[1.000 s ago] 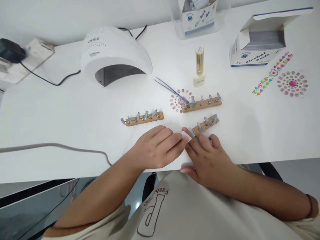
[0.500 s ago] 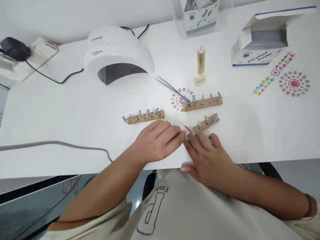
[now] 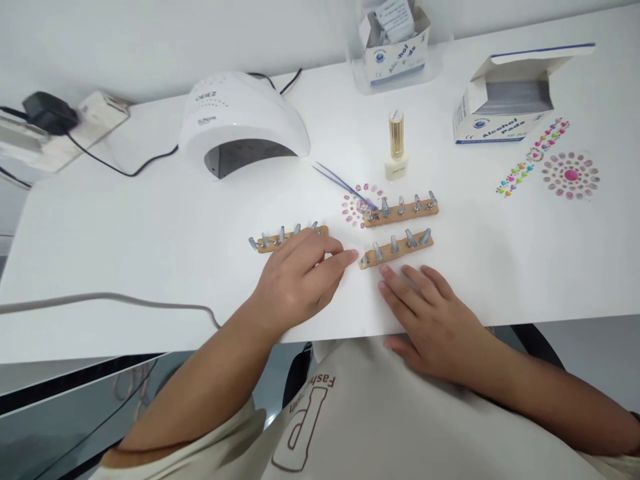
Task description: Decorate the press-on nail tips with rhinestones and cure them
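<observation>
Head view. The left hand (image 3: pixel 300 280) is raised over the table (image 3: pixel 150 267), its fingers curled and its thumb extended toward the near right wooden bar (image 3: pixel 403 249), just short of its left end; whether anything is pinched between the fingers cannot be told. This hand hides part of the left wooden bar (image 3: pixel 270 248). The right hand (image 3: pixel 435 320) lies palm down, its fingers slightly spread, the fingertips just beside the front edge of the near right bar. That bar carries a row of five grey nail tips (image 3: pixel 395 245) on small mounts. Directly behind it stands the rear wooden bar (image 3: pixel 400 216), similarly loaded, some of its tips bearing reddish spots. Tweezers (image 3: pixel 357 195) lie obliquely across a round gem pattern (image 3: pixel 363 208) at the rear bar's left end. Farther back are an upright polish bottle (image 3: pixel 397 150), a white lamp (image 3: pixel 245 120) and an open box of alcohol pads (image 3: pixel 500 125).
</observation>
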Available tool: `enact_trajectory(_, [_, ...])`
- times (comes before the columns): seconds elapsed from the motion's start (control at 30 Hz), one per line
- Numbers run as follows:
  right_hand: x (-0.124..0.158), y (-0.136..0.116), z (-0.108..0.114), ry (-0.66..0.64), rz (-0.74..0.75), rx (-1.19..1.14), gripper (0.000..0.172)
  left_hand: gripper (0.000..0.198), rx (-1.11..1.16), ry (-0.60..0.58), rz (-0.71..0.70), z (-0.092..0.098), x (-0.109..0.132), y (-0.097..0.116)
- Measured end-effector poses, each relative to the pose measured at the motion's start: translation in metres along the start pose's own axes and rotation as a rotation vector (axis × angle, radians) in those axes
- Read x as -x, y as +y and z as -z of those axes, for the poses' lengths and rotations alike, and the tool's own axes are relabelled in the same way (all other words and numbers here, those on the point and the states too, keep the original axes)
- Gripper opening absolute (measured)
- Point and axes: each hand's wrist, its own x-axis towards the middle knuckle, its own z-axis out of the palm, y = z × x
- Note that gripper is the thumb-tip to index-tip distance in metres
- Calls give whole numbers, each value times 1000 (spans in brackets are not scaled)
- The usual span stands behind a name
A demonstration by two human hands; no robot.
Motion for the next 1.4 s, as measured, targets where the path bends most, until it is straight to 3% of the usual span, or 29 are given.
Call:
enact_trajectory(0.27, [-6, -3, 3, -5, -112, -27, 66, 19, 80, -215, -27, 3, -31, 3])
enact_trajectory(0.43, [-19, -8, 1, -34, -158, -39, 66, 22, 110, -295, -29, -2, -32, -3])
enact_trajectory(0.63, [-30, -9, -1, -47, -217, -12, 64, 21, 164, -307, -52, -5, -30, -8])
enact_trajectory(0.97, [-29, -6, -3, -43, -211, 15, 64, 16, -24, -314, -139, -8, -33, -6])
enact_trajectory(1.4, [-28, -6, -3, -23, -197, 13, 64, 14, -11, -282, -103, -9, -34, -8])
